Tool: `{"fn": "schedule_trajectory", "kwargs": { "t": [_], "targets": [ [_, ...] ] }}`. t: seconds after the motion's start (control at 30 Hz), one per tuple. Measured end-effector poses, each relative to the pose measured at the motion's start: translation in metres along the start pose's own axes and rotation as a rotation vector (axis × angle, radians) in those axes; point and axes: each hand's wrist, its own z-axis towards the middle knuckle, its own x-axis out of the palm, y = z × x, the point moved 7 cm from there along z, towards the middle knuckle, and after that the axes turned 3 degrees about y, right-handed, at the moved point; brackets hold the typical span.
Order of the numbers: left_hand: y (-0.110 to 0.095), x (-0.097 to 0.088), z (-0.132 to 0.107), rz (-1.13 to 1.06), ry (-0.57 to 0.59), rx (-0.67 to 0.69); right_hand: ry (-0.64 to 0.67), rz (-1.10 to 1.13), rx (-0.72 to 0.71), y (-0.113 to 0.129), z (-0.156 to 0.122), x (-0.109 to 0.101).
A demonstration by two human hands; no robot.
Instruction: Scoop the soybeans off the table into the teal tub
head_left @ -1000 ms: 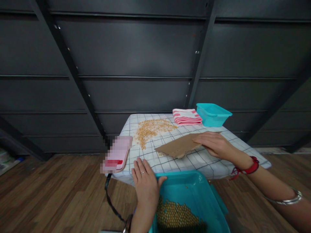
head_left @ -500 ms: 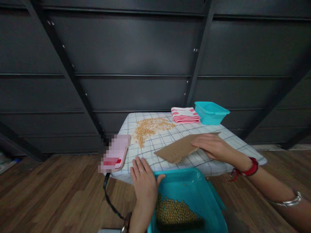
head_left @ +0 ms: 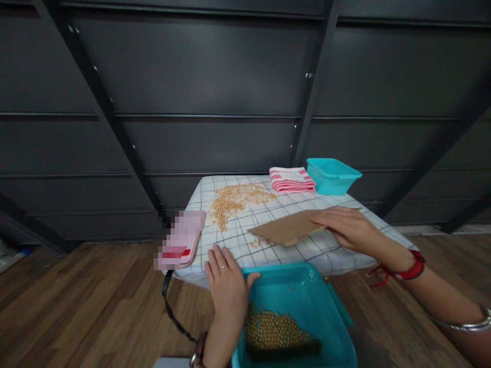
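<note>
My right hand [head_left: 347, 227] grips a flat piece of brown cardboard [head_left: 287, 226], held tilted low over the checked tablecloth. A few soybeans [head_left: 256, 242] lie by its lower left edge. Farther back on the cloth spreads a loose patch of soybeans [head_left: 230, 200]. My left hand [head_left: 227, 283] rests with fingers stretched out on the cloth's front edge, its thumb at the rim of a teal basin [head_left: 303, 286]. Inside that basin sits a heap of soybeans [head_left: 274, 329], and one lone bean lies higher up on its floor.
A folded pink-and-white striped towel [head_left: 291, 180] and a smaller turquoise basin [head_left: 332, 176] stand at the back right of the table. On the left edge lies a pink phone [head_left: 182, 240], partly pixelated, with a black strap [head_left: 172, 312] hanging down. Dark panels rise behind the table.
My right hand has shifted the cardboard slightly right and away from me, and a few soybeans now show by its lower edge. My left hand stays at the basin rim.
</note>
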Motion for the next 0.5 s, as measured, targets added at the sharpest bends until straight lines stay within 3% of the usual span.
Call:
{"fn": "schedule_trajectory", "kwargs": {
  "t": [0.3, 0.5],
  "targets": [
    [0.000, -0.001, -0.001, 0.000, -0.047, 0.013, 0.051, -0.030, -0.026, 0.013, 0.002, 0.000],
    [0.000, -0.003, 0.000, -0.001, -0.010, 0.005, 0.059, -0.006, -0.024, 0.022, -0.004, -0.010]
  ]
}}
